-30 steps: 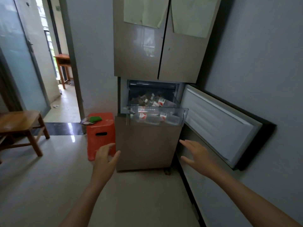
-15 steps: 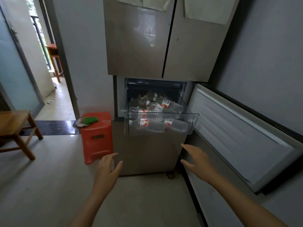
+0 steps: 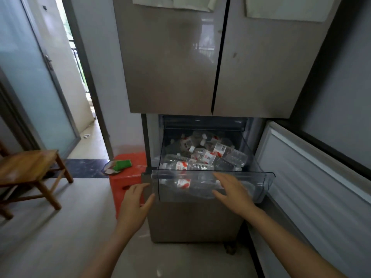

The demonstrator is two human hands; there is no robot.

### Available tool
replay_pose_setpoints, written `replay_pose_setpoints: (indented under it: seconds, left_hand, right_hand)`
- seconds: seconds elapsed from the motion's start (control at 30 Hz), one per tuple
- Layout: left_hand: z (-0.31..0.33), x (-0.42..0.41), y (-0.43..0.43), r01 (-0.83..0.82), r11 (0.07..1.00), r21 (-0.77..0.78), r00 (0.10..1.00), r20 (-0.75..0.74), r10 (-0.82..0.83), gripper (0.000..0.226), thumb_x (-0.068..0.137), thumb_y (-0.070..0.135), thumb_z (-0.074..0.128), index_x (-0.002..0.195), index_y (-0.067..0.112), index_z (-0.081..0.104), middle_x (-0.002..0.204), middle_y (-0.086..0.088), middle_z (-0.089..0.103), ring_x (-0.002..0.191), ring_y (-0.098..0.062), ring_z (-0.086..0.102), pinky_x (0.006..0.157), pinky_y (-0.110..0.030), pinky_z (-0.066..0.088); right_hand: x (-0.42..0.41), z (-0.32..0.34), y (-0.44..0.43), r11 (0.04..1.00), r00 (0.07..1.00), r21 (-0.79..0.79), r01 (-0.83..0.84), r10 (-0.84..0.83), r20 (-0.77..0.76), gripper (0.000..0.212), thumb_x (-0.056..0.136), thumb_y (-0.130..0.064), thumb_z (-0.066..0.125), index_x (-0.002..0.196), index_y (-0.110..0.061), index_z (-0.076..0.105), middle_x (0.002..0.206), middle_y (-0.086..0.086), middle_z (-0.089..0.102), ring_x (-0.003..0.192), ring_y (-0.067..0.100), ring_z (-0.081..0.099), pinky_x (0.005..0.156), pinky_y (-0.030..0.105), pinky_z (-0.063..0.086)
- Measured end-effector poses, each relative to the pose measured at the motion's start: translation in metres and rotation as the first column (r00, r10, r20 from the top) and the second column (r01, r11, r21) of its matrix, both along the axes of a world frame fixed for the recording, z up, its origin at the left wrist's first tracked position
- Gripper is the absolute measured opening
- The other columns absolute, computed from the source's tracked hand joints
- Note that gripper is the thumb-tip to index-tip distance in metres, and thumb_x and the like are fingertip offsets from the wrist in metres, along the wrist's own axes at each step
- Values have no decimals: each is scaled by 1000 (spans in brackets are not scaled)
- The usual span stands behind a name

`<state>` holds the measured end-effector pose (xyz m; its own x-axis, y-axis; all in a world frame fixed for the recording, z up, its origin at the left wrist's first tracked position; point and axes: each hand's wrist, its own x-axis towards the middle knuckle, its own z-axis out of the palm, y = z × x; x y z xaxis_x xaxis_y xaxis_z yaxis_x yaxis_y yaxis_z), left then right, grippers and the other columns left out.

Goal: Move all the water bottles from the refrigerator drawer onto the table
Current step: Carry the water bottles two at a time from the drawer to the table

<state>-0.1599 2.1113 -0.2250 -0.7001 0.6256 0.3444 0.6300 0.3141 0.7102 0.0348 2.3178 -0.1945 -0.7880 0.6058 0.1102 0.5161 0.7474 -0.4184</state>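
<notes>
The clear plastic refrigerator drawer (image 3: 267, 178) stands pulled out below the two upper fridge doors. Several water bottles (image 3: 208, 156) with red and white labels lie piled inside it. My left hand (image 3: 135, 205) is open, fingers spread, just left of the drawer's front left corner. In front of the drawer's clear front wall my right hand (image 3: 233, 190) is open, reaching toward the rim; I cannot tell if it touches. Neither hand holds anything.
The lower fridge door (image 3: 313, 183) hangs open on the right, close to my right arm. A red plastic stool (image 3: 128, 177) with a green item on a plate stands left of the fridge. A wooden table (image 3: 28, 167) sits at far left by a doorway.
I have come closer to the fridge. Both hands have risen and advanced; the right one has moved from beside the drawer to in front of its clear wall.
</notes>
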Motion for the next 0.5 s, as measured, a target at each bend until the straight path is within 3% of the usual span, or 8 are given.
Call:
replay_pose_setpoints:
  seconds: [0.13, 0.23, 0.27, 0.33, 0.5]
  left_hand:
    - [-4, -5, 22, 11, 1000, -25, 1000, -7, -11, 28, 84, 15, 62, 111, 9, 59, 113, -8, 56, 100, -14, 47, 71, -6, 35]
    - [-8, -12, 36, 39, 996, -85, 999, -13, -40, 45, 79, 43, 52, 109, 11, 61, 111, -6, 57, 102, -18, 50, 82, -24, 39]
    - [-7, -17, 43, 40, 995, -88, 999, -16, -42, 46, 78, 44, 50, 109, 12, 61, 111, -6, 58, 102, -20, 52, 84, -28, 40]
    - [-4, -25, 58, 47, 995, -92, 998, -36, -51, 41, 80, 39, 53, 108, 10, 61, 111, -7, 58, 102, -19, 51, 85, -29, 39]
    - [0, -52, 103, 101, 988, -121, 989, -96, -113, 63, 74, 52, 34, 111, 9, 61, 113, -7, 57, 103, -17, 47, 86, -29, 36]
  right_hand:
    - [-18, -11, 24, 999, 999, -30, -23, 24, 27, 60, 91, -35, 51, 144, -30, 22, 150, -4, 27, 137, 13, 24, 112, 35, 22]
    - [-24, -19, 38, 999, 997, -25, -25, 27, 66, 60, 92, -36, 49, 144, -30, 20, 152, -5, 22, 139, 12, 19, 113, 33, 16]
    - [-25, -21, 42, 1000, 996, -25, -19, 21, 82, 60, 92, -37, 48, 144, -30, 19, 152, -6, 21, 140, 12, 18, 113, 33, 14]
    - [-26, -27, 52, 999, 995, -36, 1, 3, 95, 60, 92, -37, 49, 144, -31, 20, 153, -5, 21, 140, 12, 17, 113, 34, 14]
    - [-34, -29, 73, 1000, 993, 18, 13, -15, 116, 57, 92, -37, 49, 143, -30, 24, 149, -5, 28, 137, 12, 21, 109, 31, 17]
